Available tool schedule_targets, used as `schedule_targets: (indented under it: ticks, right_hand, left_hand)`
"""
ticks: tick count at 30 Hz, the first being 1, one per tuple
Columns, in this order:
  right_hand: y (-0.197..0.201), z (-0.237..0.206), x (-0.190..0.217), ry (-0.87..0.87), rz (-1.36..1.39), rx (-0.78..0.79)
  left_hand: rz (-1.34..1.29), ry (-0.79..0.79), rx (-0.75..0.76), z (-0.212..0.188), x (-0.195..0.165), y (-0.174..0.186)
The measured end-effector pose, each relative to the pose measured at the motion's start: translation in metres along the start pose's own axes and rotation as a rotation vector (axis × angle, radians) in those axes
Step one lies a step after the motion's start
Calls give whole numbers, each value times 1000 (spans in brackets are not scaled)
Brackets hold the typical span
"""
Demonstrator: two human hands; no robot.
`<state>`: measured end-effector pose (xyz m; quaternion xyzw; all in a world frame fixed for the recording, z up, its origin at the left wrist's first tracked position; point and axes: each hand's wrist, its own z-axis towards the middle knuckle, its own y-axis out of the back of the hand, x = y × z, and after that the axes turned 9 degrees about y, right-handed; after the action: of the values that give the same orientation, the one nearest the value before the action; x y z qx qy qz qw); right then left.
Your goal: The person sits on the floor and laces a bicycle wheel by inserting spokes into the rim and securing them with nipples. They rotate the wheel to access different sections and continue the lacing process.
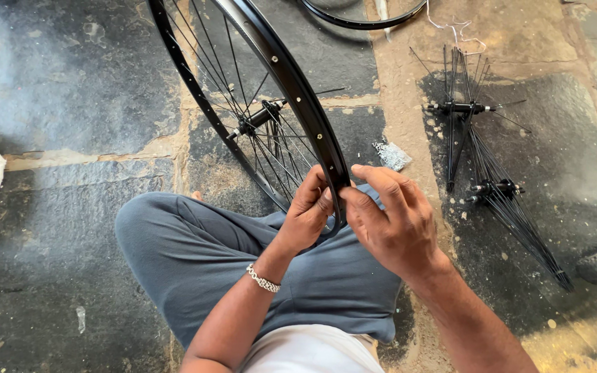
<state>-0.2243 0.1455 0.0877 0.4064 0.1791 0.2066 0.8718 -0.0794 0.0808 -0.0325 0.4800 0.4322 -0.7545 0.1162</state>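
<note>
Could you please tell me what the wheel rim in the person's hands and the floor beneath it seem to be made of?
Wheel rim: likely metal with a glossy black finish, given the sheen and its row of small spoke holes. Floor: rough stone slabs, dark grey and worn, with sandy joints between them.

Between my left hand (307, 211) and right hand (390, 220) the wheel rim (291, 79) blocks any straight pass, and its spokes (271, 148) crowd the space ahead of my left. Right of my right hand, loose hubs with spokes (492, 162) clutter the stone floor (70, 90); left of my knee it lies open.
</note>
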Motion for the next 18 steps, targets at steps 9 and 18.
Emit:
schedule_targets:
  ticks: [9, 18]
  right_hand:
    - [0, 6, -2, 66, -57, 12]
    - [2, 10, 1, 57, -38, 38]
  left_hand:
    - [266, 24, 48, 2, -8, 15]
    - [93, 95, 129, -4, -21, 11]
